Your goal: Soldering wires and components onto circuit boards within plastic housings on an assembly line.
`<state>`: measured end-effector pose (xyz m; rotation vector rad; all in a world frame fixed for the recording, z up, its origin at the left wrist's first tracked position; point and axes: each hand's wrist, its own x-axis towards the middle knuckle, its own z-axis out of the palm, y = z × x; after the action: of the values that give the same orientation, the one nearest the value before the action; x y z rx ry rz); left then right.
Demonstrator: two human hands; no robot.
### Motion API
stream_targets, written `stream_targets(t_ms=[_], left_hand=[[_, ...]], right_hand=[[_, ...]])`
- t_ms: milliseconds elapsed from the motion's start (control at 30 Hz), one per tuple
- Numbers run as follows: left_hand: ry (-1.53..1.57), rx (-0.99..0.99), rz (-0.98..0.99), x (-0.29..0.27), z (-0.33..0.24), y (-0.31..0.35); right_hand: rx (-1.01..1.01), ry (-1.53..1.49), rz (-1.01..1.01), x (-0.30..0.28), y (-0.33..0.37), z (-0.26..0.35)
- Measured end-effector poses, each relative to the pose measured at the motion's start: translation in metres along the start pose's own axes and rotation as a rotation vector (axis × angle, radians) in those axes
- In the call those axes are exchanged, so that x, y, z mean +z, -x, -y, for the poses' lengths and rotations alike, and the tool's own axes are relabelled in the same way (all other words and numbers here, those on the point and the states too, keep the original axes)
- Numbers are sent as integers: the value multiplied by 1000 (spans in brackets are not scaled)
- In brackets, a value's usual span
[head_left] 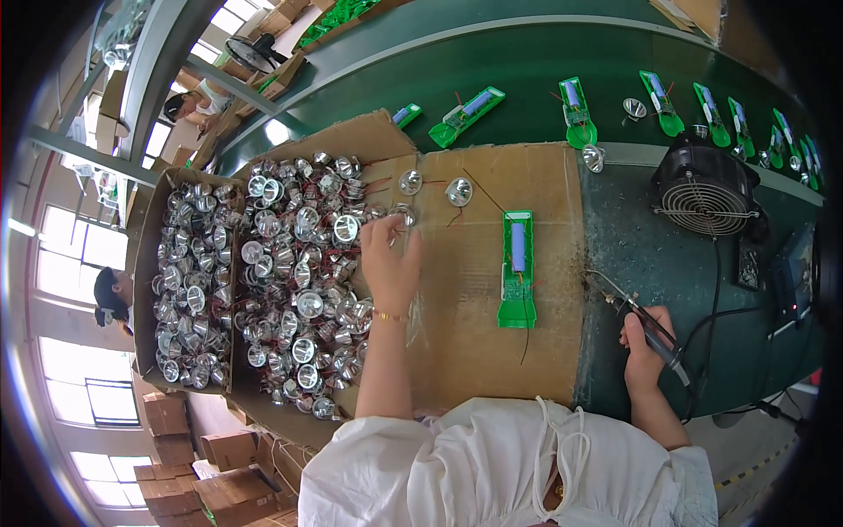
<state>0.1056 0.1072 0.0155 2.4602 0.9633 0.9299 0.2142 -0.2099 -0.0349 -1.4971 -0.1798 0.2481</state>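
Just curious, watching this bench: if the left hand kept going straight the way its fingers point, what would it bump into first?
Probably the shiny reflector cup right at the left hand's fingers, which may already touch it. Depth is unclear.

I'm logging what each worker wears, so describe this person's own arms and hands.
Both forearms are bare, with no gloves on either hand. The left hand has a thin gold-coloured bracelet at the wrist. The right hand shows no ring, watch or band. A loose white garment with a white drawstring covers the shoulders.
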Motion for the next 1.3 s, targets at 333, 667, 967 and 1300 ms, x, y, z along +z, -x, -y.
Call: stream_targets(t_ms=[333,667,967,1300], left_hand=[[-226,287,188,56,12,-3],[-185,321,-5,61,11,12],[-111,303,14,61,8,15],[-110,303,-67,66,4,11]], right_hand=[[-32,71,-34,-14,8,-14],[-39,86,9,-6,1,-17],[-30,126,22,-17,2,-29],[-83,246,-9,-25,1,-18]])
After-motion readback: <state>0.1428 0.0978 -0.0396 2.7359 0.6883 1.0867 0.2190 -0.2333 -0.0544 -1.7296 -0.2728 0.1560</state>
